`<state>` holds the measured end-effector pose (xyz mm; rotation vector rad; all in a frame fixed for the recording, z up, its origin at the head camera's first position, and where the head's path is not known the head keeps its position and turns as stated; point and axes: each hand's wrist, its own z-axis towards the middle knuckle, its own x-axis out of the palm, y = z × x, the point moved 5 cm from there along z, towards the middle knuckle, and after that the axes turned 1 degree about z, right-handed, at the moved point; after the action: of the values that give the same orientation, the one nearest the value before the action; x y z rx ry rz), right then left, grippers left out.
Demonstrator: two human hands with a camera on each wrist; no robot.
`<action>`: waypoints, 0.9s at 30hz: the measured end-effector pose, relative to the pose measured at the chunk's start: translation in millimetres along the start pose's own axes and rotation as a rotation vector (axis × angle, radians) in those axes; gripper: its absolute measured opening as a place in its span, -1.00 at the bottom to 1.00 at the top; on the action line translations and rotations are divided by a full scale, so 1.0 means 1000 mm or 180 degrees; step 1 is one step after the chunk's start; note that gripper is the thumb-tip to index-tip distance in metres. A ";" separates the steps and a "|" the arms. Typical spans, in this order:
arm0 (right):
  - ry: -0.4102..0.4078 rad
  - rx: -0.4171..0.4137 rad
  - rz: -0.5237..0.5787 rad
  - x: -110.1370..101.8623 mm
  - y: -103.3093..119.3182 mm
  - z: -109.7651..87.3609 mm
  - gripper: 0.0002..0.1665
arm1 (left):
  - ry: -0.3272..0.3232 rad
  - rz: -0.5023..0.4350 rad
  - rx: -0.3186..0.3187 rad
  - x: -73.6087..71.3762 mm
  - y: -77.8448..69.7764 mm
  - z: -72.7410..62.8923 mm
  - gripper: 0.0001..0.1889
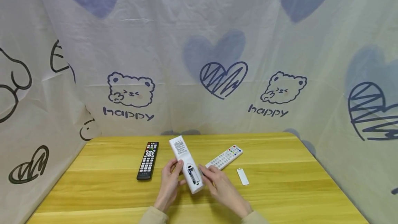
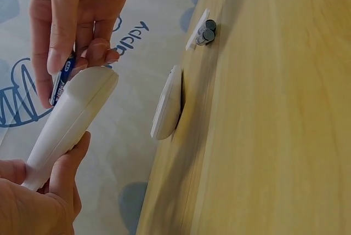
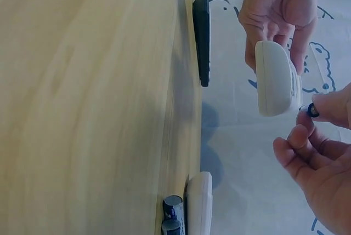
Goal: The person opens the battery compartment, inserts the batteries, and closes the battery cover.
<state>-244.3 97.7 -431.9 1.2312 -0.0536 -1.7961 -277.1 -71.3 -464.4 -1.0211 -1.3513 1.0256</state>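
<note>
A white remote control is held up at a tilt by my left hand, its back facing up. Its battery compartment is uncovered, with dark shapes inside; whether a battery lies in it I cannot tell. Thumb and fingers of the left hand grip the remote's sides. My right hand pinches a blue battery close beside the compartment end; the right wrist view shows the battery's end between thumb and finger. Whether it touches the remote is unclear.
A black remote lies to the left on the wooden table. Behind the right hand lies another white remote. Farther right is a white battery cover. Two loose batteries lie near the cover in the left wrist view.
</note>
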 end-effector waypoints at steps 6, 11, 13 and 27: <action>-0.0064 -0.0180 -0.0022 0.001 0.004 -0.001 -0.54 | 0.0007 0.0003 -0.0008 0.000 0.000 -0.001 -0.50; -0.0015 -0.0284 0.0019 0.003 0.007 -0.001 -0.57 | 0.0040 0.0023 -0.0011 0.001 0.001 -0.002 -0.49; 0.0008 -0.0298 -0.0001 0.003 0.008 -0.001 -0.59 | 0.0061 0.0027 -0.0006 0.002 0.001 -0.002 -0.48; -0.0216 -0.0348 -0.0441 0.004 0.016 -0.001 -0.68 | 0.0131 0.0025 0.0025 0.005 0.000 -0.004 -0.49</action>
<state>-233.1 86.1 -427.3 1.1193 0.0923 -1.9339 -273.4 -66.6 -462.8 -1.0373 -1.3098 1.0097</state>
